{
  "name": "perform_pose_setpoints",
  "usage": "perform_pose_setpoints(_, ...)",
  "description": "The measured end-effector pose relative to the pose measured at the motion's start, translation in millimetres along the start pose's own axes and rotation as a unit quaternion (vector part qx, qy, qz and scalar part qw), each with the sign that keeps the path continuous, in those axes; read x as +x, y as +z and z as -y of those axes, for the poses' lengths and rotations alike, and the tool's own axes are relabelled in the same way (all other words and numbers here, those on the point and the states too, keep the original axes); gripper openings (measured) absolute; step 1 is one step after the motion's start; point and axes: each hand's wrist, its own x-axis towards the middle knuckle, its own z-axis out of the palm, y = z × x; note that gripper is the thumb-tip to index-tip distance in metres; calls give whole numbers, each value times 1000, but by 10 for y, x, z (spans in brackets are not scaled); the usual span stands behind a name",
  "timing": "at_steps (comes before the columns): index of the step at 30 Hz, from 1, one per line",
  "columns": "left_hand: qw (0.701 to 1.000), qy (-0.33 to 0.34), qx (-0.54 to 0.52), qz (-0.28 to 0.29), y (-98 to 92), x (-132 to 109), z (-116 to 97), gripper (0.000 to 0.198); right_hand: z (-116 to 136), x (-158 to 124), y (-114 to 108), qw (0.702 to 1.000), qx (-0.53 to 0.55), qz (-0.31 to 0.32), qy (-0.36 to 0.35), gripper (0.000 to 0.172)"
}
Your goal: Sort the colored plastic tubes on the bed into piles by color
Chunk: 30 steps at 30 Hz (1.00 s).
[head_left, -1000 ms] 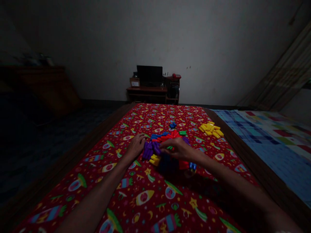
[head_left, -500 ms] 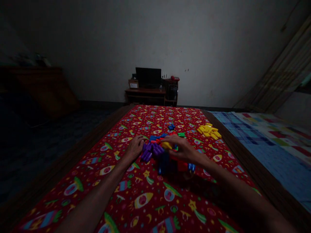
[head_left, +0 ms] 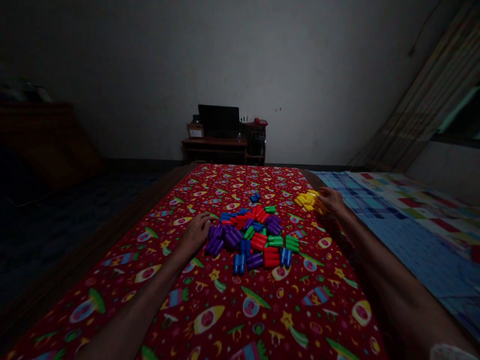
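Note:
My left hand (head_left: pixel 195 232) lies on the red patterned cloth with its fingers loosely stretched out, holding nothing. Its fingertips are beside purple plastic pieces (head_left: pixel 215 241) at the left edge of a mixed pile. Red pieces (head_left: pixel 258 242), green pieces (head_left: pixel 292 243) and blue pieces (head_left: pixel 239 264), shaped like joined tubes, make up the rest of that pile. At the far right of the cloth, my right hand (head_left: pixel 331 200) is closed on a yellow plastic piece (head_left: pixel 321 205), slightly blurred, at the edge of a heap of yellow pieces (head_left: pixel 306 200).
A small blue group of pieces (head_left: pixel 255 198) lies apart behind the mixed pile. The red cloth (head_left: pixel 240 310) covers a long surface with dark brown edges. To the right is a blue checked sheet (head_left: pixel 348 200). A desk (head_left: pixel 213 142) with a monitor (head_left: pixel 218 120) stands by the wall.
My right hand has moved right, from above the mixed pile to the yellow heap, carrying the yellow piece. The mixed pile is uncovered now. My left hand stays beside the purple pieces.

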Motion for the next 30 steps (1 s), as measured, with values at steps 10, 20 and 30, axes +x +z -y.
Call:
perform_pose_setpoints(10, 1000, 1, -3, 3, -16, 0, -13, 42, -181, -148, -218, 997, 10, -60, 54, 48)
perform_pose_setpoints(20, 1000, 0, 4, -1, -22, -7, 9, 41, -102, -241, 401, 996, 83, -2, 38, 74)
perform_pose_setpoints(30, 1000, -6, -3, -4, -21, -25, 28, 40, -89, 199, 274, 999, 41, -16, -1, 67)
